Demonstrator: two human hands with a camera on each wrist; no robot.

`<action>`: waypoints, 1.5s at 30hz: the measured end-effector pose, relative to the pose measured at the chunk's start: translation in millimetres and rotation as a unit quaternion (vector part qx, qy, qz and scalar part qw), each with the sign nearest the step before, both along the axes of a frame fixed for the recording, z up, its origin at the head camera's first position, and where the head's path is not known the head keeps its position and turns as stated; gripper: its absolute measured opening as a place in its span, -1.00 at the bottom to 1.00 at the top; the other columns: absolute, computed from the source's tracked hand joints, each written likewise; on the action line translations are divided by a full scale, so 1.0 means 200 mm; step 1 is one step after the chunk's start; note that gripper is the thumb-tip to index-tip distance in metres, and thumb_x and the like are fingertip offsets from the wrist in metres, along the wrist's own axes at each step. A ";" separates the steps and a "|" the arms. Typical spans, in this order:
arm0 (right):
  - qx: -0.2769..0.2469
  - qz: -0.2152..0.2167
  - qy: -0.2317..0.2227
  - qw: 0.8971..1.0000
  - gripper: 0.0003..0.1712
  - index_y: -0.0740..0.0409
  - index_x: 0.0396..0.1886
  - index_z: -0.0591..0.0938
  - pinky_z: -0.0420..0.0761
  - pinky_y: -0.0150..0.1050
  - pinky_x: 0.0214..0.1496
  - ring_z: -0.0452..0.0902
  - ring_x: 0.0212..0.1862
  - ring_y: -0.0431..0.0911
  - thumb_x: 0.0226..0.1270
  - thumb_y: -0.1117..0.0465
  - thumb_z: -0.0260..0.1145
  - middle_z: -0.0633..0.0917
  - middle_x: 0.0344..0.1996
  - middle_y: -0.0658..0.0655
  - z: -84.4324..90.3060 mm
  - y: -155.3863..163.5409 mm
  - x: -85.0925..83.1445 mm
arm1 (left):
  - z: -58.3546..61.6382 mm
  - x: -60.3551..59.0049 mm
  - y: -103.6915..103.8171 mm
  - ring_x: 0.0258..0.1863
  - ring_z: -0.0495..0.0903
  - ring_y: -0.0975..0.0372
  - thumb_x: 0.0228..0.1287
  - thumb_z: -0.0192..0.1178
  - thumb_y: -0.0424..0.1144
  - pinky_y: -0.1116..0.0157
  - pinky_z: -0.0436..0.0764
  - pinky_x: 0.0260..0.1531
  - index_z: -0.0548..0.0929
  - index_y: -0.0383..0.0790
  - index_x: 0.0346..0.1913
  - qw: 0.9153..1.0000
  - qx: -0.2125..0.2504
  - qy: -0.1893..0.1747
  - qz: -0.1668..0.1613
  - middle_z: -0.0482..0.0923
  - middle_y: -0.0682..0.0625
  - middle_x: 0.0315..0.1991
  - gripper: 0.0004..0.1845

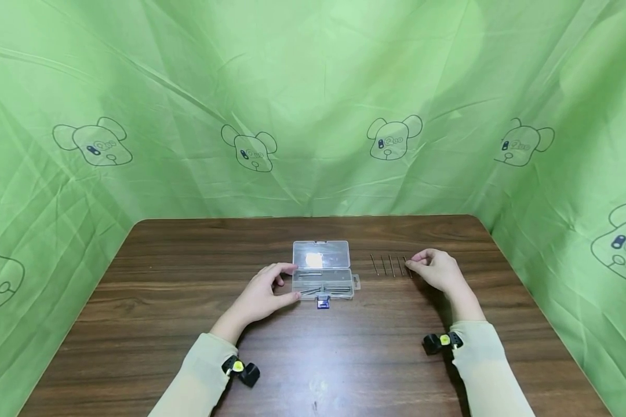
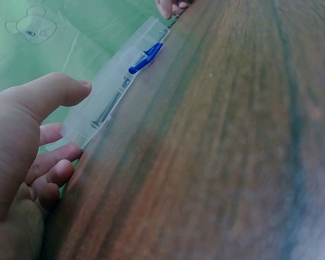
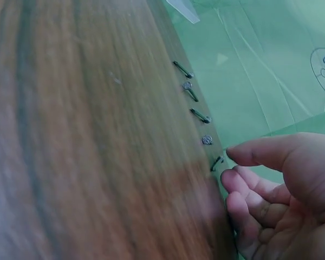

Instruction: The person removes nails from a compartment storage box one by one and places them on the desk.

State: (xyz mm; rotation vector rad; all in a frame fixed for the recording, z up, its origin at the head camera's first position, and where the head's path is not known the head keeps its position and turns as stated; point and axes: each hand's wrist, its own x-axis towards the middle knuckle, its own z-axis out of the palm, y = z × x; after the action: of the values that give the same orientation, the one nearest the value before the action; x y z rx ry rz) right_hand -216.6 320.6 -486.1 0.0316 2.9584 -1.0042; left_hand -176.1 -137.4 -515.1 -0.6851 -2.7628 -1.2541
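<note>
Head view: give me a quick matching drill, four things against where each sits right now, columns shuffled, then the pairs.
Things:
1. clear plastic box
2. row of nails
3. left hand
4. blue latch

Places:
A. on the near edge of the box
B. on the table right of the box, the right hand at its rightmost nail
C. against the box's left end, thumb and fingers around the corner
D. middle of the wooden table, lid closed, nails inside

Pairs: 1-D, 2-B, 3-C, 4-A
</note>
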 end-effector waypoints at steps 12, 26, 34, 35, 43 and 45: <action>-0.081 0.029 0.056 0.995 -0.70 0.20 -0.05 0.76 0.56 -0.25 -0.16 0.67 -0.34 -0.21 0.49 0.06 0.52 0.83 -0.24 0.10 0.04 -0.04 0.00 | 0.00 0.00 0.00 -0.08 0.58 0.23 0.28 0.61 -0.02 0.15 0.54 0.01 0.65 -0.08 0.41 1.000 0.004 0.008 -0.003 0.69 0.08 0.15 -0.32; -0.178 0.162 0.118 0.963 -0.86 0.08 -0.10 0.76 0.63 -0.29 -0.18 0.67 -0.25 -0.07 0.47 0.18 0.56 0.77 -0.28 0.06 0.14 -0.39 0.00 | 0.01 0.01 0.00 -0.06 0.57 0.23 0.29 0.60 -0.02 0.14 0.53 0.02 0.64 -0.08 0.43 1.000 0.003 -0.007 0.000 0.68 0.09 0.16 -0.32; -0.182 0.230 0.118 0.949 -0.86 0.05 -0.10 0.76 0.66 -0.25 -0.16 0.68 -0.22 -0.10 0.43 0.25 0.57 0.78 -0.28 -0.04 0.13 -0.62 0.00 | 0.00 0.01 0.01 -0.07 0.57 0.23 0.29 0.60 -0.01 0.15 0.52 0.04 0.65 -0.09 0.42 1.000 -0.003 0.000 -0.002 0.69 0.08 0.16 -0.33; -0.176 0.240 0.116 0.948 -0.85 0.07 -0.09 0.77 0.66 -0.25 -0.15 0.68 -0.22 -0.11 0.42 0.25 0.57 0.78 -0.28 -0.05 0.13 -0.65 -0.01 | 0.00 0.01 0.01 -0.08 0.58 0.23 0.29 0.61 -0.02 0.15 0.52 0.03 0.65 -0.10 0.41 1.000 -0.002 0.001 -0.002 0.69 0.07 0.16 -0.32; -0.161 0.275 0.085 0.944 -0.84 0.02 -0.13 0.79 0.69 -0.17 -0.06 0.70 -0.15 -0.13 0.38 0.28 0.59 0.78 -0.23 -0.06 0.10 -0.81 -0.07 | 0.00 0.00 0.01 -0.07 0.58 0.21 0.30 0.60 -0.02 0.12 0.54 0.02 0.65 -0.10 0.41 1.000 0.006 0.004 -0.003 0.69 0.06 0.16 -0.33; -0.159 0.277 0.077 0.944 -0.84 0.00 -0.15 0.79 0.70 -0.13 -0.02 0.71 -0.13 -0.11 0.37 0.26 0.60 0.79 -0.21 -0.05 0.09 -0.84 -0.07 | 0.01 0.00 0.01 -0.07 0.58 0.22 0.29 0.60 -0.02 0.14 0.54 0.02 0.65 -0.09 0.41 1.000 0.002 0.002 -0.002 0.69 0.07 0.16 -0.33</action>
State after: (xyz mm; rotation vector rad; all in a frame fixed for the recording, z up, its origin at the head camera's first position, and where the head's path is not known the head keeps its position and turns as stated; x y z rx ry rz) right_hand -229.6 152.2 -468.4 -0.8623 2.6163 -1.3999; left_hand -175.4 -135.8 -513.9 -0.6922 -2.7551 -1.2581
